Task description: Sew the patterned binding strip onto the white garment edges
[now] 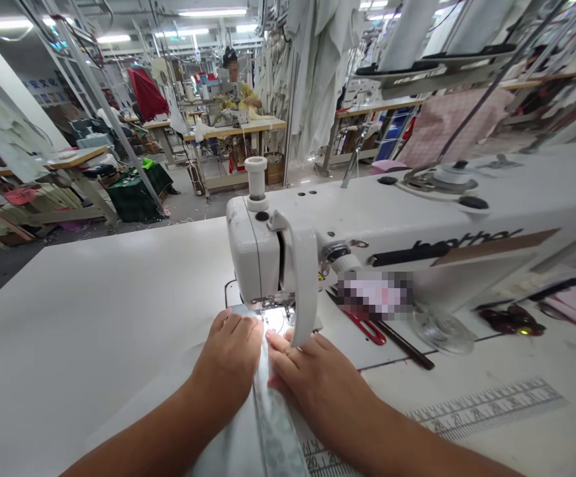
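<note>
A pale cloth [281, 430] with a faint greenish pattern along one strip runs up the table to the lit needle area of a white sewing machine [253, 258]. My left hand [233, 351] is closed on the cloth's left side, knuckles up, with its fingertips mostly hidden. Just right of the strip, my right hand [318, 374] pinches the cloth with thumb and fingers, close to the presser foot. The machine's white curved lever [305, 285] partly covers the right fingers. Both hands lie low on the table, a narrow band of cloth between them.
Red-handled scissors [367, 328], a dark stick-like tool [407, 344], a clear round dish [441, 328] and dark glasses [514, 320] lie under the machine arm. A printed ruler scale [486, 407] marks the table's right front. Beyond, a person [241, 96] sits at another machine.
</note>
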`<state>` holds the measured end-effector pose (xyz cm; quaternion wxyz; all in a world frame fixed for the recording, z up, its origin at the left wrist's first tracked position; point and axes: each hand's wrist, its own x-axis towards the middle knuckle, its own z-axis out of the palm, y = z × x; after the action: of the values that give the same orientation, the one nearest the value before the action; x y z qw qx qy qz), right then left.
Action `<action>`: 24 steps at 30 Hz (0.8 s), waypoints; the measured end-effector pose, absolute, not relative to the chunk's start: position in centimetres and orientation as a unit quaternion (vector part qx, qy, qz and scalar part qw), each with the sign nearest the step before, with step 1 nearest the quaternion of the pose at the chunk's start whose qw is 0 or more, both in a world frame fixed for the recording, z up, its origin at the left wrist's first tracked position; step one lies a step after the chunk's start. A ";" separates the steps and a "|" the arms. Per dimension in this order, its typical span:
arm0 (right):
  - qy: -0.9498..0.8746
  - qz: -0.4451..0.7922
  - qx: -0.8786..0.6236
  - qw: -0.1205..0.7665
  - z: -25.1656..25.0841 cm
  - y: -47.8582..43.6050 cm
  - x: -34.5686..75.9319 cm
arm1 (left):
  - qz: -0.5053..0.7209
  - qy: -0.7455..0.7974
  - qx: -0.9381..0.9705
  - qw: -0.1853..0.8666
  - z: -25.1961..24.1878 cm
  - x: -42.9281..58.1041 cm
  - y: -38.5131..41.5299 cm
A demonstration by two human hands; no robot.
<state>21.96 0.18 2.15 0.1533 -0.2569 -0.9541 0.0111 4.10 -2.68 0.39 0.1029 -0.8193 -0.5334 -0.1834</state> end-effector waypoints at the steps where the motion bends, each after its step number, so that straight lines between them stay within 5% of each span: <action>1: -0.955 0.006 -0.255 0.153 2.1 0.1 22.0 | -0.180 -0.532 -0.821 0.105 0.4 4.1 -2.7; 24: -0.954 0.011 -0.266 0.140 1.5 -0.2 21.5 | -0.231 -0.492 -0.830 0.129 0.1 2.7 -1.9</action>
<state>21.46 -0.23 1.54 0.1401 -0.2658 -0.9537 0.0110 2.69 -1.89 0.09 0.1288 -0.8296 -0.4918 -0.2309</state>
